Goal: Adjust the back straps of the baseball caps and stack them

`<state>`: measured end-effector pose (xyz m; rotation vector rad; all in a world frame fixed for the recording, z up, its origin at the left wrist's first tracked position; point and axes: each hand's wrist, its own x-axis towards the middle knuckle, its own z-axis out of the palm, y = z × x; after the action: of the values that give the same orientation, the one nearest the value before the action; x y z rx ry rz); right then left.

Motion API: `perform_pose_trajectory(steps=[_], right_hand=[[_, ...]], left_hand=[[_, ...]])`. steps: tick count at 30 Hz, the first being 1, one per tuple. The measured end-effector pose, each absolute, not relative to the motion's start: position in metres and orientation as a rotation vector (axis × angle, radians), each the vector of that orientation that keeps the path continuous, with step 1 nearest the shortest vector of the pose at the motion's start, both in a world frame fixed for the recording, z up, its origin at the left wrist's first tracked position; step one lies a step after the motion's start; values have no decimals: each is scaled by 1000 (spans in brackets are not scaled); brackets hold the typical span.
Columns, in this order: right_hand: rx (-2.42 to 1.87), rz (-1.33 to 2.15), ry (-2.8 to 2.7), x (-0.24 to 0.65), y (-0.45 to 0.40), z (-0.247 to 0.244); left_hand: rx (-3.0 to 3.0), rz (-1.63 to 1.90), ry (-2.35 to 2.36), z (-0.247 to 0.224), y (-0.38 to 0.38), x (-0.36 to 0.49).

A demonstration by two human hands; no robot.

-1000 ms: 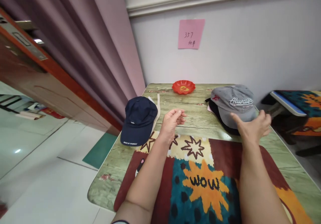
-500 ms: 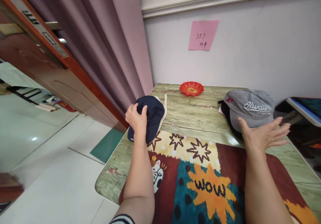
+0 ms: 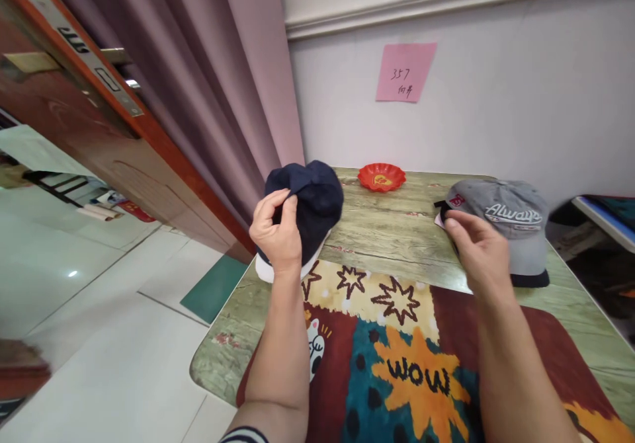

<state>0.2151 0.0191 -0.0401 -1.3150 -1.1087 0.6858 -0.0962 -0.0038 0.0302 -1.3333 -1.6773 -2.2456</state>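
Observation:
My left hand [image 3: 278, 231] is closed in a pinch on the crown of a navy cap [image 3: 320, 195], which is lifted and tilted. A white cap brim [image 3: 264, 270] shows under it on the left. At the right, a gray cap [image 3: 513, 215] with "Always" lettering rests on the table over a black brim [image 3: 530, 278]. My right hand [image 3: 479, 248] is in front of the gray cap's left side, thumb and fingers drawn together by a dark edge there. Exactly what they grip is hidden.
A red scalloped dish [image 3: 381, 177] sits at the back of the wood-patterned table [image 3: 387, 221]. A colorful "WOW" mat [image 3: 417, 377] covers the front. A pink note [image 3: 407, 73] is on the wall. Curtain [image 3: 238, 66] and an open door [image 3: 163, 185] stand at left.
My left hand has raised the navy cap, uncovering white beneath it. My right hand has moved left from the gray cap's front, and its spread fingers have closed together.

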Motion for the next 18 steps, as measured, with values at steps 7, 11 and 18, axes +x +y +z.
perform_pose_trajectory(steps=[7, 11, 18], right_hand=[[-805, 1611, -814, 169, 5, -20], [-648, 1465, -550, 182, 9, -14], [-535, 1293, -603, 199, 5, -5]], left_hand=[[-1634, -2684, -1685, 27, -9, -30], [-2057, -2606, -1796, 23, -10, -17], [-2573, -2218, -2184, 26, -8, -33]])
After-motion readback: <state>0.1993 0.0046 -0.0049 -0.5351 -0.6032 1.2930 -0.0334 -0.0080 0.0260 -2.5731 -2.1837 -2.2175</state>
